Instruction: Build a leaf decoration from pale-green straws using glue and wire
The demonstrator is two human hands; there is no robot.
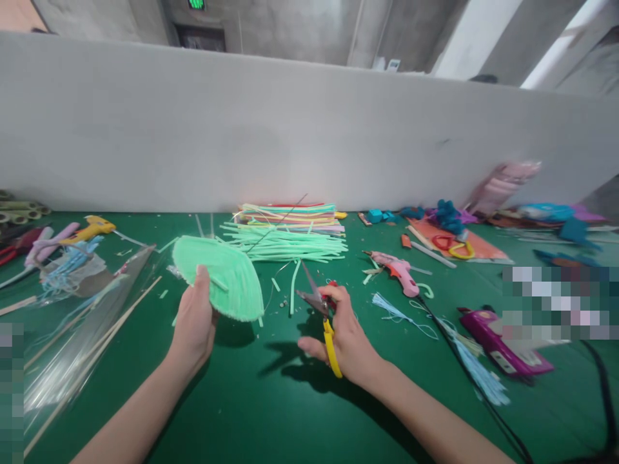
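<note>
My left hand (pixel 196 316) grips a mint-green fan-shaped piece (pixel 232 283) that looks built from fuzzy pipe cleaners laid side by side. The thumb presses on its face, and the other fingers are hidden behind it. In my right hand (pixel 351 335) is a pair of scissors (pixel 329 341) with yellow and red handles, its blades parted and pointing up and left. The scissors are apart from the green piece, with a gap of table between them. Behind both hands lies a pile of mint-green pipe cleaners (pixel 290 243), and one loose strip (pixel 293 288) sticks out toward me.
A pink glue gun (pixel 399 270), a blue tassel (pixel 399 312) and a magenta device (pixel 507 341) lie to the right. At left are clear plastic film (pixel 91 328), thin sticks (pixel 111 328) and a yellow glue gun (pixel 94 227). A white partition (pixel 300 135) stands behind the green table (pixel 261 412).
</note>
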